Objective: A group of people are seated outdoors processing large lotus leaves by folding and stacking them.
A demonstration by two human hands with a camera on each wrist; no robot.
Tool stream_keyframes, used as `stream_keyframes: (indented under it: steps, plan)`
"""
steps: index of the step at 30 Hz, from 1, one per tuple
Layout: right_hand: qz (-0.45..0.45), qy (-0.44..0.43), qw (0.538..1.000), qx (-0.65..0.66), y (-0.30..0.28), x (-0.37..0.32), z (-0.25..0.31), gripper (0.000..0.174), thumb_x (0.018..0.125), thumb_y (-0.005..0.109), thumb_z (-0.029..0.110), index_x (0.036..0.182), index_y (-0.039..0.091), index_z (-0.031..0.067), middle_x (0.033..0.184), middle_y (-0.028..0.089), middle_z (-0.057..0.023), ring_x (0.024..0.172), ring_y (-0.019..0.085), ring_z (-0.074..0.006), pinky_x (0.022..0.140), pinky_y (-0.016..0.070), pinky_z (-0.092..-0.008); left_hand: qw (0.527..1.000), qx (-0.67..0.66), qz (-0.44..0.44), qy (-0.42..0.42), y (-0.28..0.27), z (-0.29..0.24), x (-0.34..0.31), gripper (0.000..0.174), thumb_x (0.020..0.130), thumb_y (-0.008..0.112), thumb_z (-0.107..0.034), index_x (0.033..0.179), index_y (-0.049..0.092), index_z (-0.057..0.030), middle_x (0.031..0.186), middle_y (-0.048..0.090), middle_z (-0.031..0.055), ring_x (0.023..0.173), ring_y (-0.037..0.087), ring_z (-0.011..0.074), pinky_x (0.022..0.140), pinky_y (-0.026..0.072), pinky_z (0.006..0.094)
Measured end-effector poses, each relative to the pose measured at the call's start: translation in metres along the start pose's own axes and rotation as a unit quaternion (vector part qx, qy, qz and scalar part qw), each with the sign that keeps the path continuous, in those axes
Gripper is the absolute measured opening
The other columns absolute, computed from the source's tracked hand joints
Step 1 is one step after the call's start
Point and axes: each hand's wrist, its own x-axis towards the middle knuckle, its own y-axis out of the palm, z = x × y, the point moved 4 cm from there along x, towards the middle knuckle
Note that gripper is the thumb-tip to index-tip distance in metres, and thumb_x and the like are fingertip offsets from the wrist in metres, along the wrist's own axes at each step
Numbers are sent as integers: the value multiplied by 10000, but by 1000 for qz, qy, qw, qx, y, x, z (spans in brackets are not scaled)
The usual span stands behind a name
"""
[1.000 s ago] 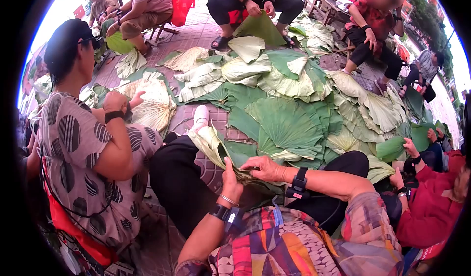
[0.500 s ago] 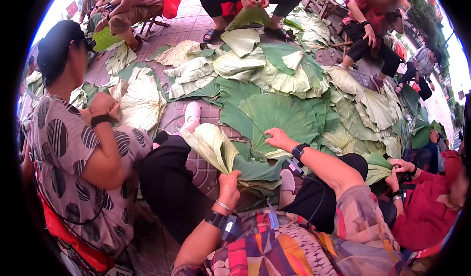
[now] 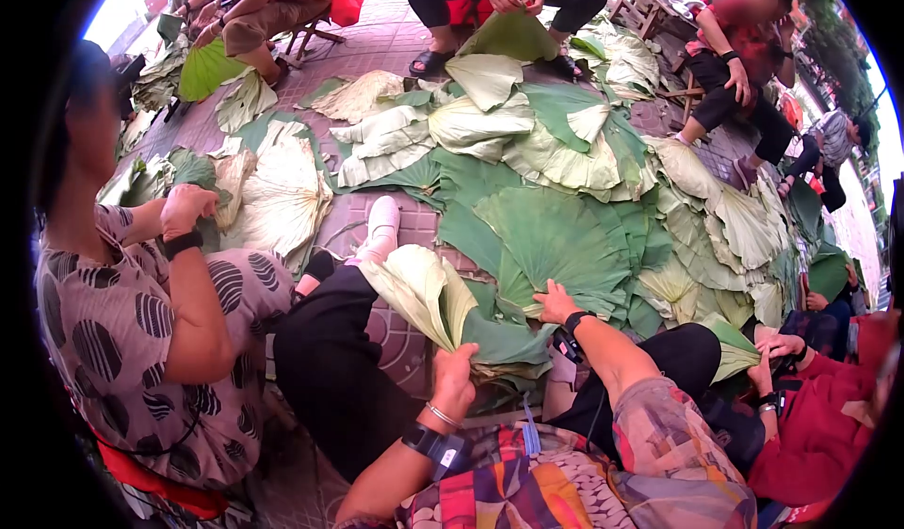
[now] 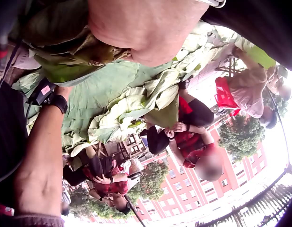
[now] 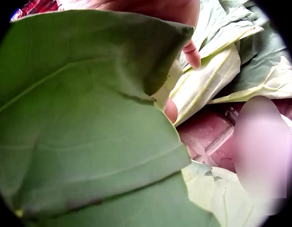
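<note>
In the head view my left hand (image 3: 454, 383) grips the gathered end of a folded lotus leaf (image 3: 424, 289), its pale underside fanned up and out to the left. A green flap (image 3: 508, 341) spreads to the right of that hand, over my lap. My right hand (image 3: 562, 305) reaches over the pile, fingers extended at the lower edge of a broad green lotus leaf (image 3: 556, 237). In the right wrist view a green leaf (image 5: 89, 104) covers most of the picture; a finger (image 5: 192, 54) and another fingertip show apart beyond its edge, the rest hidden.
Overlapping pale and green leaves (image 3: 584, 157) cover the paving ahead and to the right. A person in a patterned shirt (image 3: 141, 331) sits close on my left, another in a red top (image 3: 819, 407) close on my right. Others sit around the pile. My shoe (image 3: 383, 216) stands on red tiles.
My right hand left the folded leaf beside my left hand and reached out over the pile, then down to the right. The left hand kept its hold while the folded leaf opened out.
</note>
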Motion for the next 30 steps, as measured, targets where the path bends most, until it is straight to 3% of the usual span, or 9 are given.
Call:
stream_keyframes:
  steps: [4,6,8,10,14,17,21,27,30]
  plan:
    - [9,-18,1000,-24,-11,-1,7,504,658,585,163,1142,460,100,1326,240,-138,1188,298,-318,879,368,-490,1000,-11,1,6,0,-2,0,322,680,561,16,996,510,50,900,576,108,763,554,195,685,456,311]
    - [-66,-23,998,4,-25,-3,10,404,646,590,148,1026,493,48,1264,352,-118,1159,346,-276,855,378,-466,1000,-18,3,8,2,-4,-3,268,693,547,18,960,535,38,867,588,80,742,569,193,690,469,314]
    - [-274,-24,954,121,-61,-2,8,330,643,590,113,957,510,52,1061,507,-115,1061,444,-266,831,387,-420,1000,-10,-5,-4,2,-4,-2,255,707,549,2,959,534,38,870,589,85,753,572,199,695,473,321]
    - [-378,3,901,213,-98,5,-4,278,647,577,63,916,510,40,871,573,-112,874,541,-276,757,423,-380,1000,0,-12,-17,-2,1,1,242,722,551,-15,957,533,37,872,591,90,765,575,206,700,477,328]
    - [-501,12,806,315,-182,6,-21,278,648,547,-3,923,517,28,723,563,-113,654,556,-253,621,457,-336,999,-50,19,-9,-2,4,7,265,814,536,-126,1018,502,40,933,577,111,807,575,216,720,478,341]
    - [-516,-27,769,377,-237,-18,-1,288,661,544,4,949,536,22,727,568,-90,655,560,-191,631,463,-301,997,-64,36,-5,0,1,9,313,852,516,-192,1054,484,45,967,563,115,826,567,208,729,470,333]
    - [-398,-139,790,444,-241,-51,58,287,685,541,23,972,546,18,760,586,-53,674,551,-119,656,469,-250,995,-75,63,0,-1,3,11,337,869,499,-245,1041,488,45,973,563,106,834,564,207,743,464,336]
    - [-149,-300,852,402,-152,-117,161,266,693,513,48,954,553,15,789,589,-101,741,574,-160,698,464,-275,993,-89,70,17,-3,7,16,433,872,474,-380,998,505,34,929,575,107,799,571,207,727,471,342]
    - [-101,-376,862,326,-116,-136,179,280,693,508,73,958,555,-7,825,562,-117,774,560,-212,713,448,-289,991,-105,69,-37,-9,7,13,476,860,472,-430,950,521,35,889,582,113,783,578,210,704,480,340]
